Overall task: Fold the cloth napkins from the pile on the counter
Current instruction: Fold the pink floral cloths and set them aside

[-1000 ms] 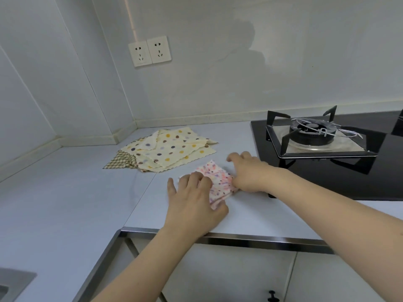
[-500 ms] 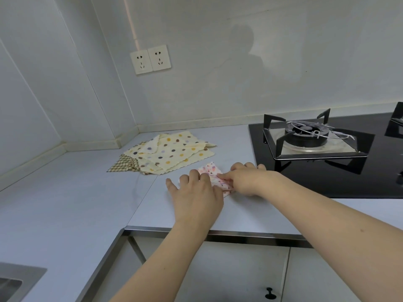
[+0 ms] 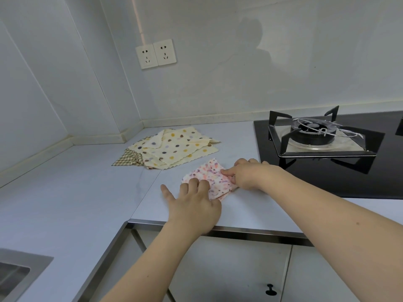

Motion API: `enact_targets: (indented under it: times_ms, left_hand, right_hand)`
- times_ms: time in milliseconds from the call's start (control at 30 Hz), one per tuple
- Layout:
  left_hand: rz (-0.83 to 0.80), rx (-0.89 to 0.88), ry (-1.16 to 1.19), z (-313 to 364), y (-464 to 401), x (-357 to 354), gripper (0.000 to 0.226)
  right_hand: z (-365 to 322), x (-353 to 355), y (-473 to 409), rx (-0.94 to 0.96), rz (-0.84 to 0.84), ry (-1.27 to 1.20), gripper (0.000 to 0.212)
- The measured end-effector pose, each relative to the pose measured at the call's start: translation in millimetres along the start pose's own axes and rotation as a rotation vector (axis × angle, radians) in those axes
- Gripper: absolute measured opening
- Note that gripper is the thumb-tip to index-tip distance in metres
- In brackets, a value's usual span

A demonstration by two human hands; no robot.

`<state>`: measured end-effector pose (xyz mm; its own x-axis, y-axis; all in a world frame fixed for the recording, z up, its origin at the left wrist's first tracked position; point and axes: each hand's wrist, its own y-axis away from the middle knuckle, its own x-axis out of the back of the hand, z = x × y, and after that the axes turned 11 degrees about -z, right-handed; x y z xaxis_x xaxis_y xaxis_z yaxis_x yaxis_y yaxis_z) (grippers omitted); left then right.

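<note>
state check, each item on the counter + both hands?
pink napkin: folded small, flat on counter
left hand: fingers flat, pressing napkin
right hand: pinching napkin's right edge
napkin pile: unfolded, spread out
gas burner: no flame, nothing on it

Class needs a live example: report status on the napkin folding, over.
Left hand flat, pressing pink napkin. Right hand pinching its right edge. Napkin partly folded on counter. Pile waits behind; nothing in the way.
</note>
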<state>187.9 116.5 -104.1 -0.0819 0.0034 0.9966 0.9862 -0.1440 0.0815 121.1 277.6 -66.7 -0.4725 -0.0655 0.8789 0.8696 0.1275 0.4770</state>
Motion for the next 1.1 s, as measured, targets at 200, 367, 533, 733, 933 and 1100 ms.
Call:
enact_targets:
  times_ms: [200, 367, 533, 733, 933, 1100]
  left_hand:
    - [-0.037, 0.036, 0.255, -12.3, -7.5, 30.4, 0.04]
    - [0.036, -0.108, 0.268, -11.4, -37.3, 13.4, 0.061]
    - [-0.218, -0.089, 0.148, -22.0, -40.8, -4.3, 0.078]
    - [-0.197, -0.081, 0.108, -24.8, -38.9, -4.4, 0.089]
    - [-0.204, -0.081, 0.212, -27.3, -42.2, 2.1, 0.09]
    - [-0.374, -0.029, 0.868, -39.1, -53.5, 39.2, 0.067]
  right_hand:
    - [4.6, 3.6, -3.1, 0.019, 0.001, 0.013, 0.046]
    - [8.9, 5.8, -7.2, 0.033, -0.006, 0.023, 0.045]
    - [16.6, 4.1, -7.7, 0.059, 0.003, 0.001, 0.045]
    - [13.1, 0.2, -17.1, -0.064, 0.075, -0.125, 0.047]
    - [10.1, 2.8, -2.2, -0.018, 0.067, -0.246, 0.033]
    - [11.2, 6.1, 12.8, 0.317, 0.216, -0.866, 0.005]
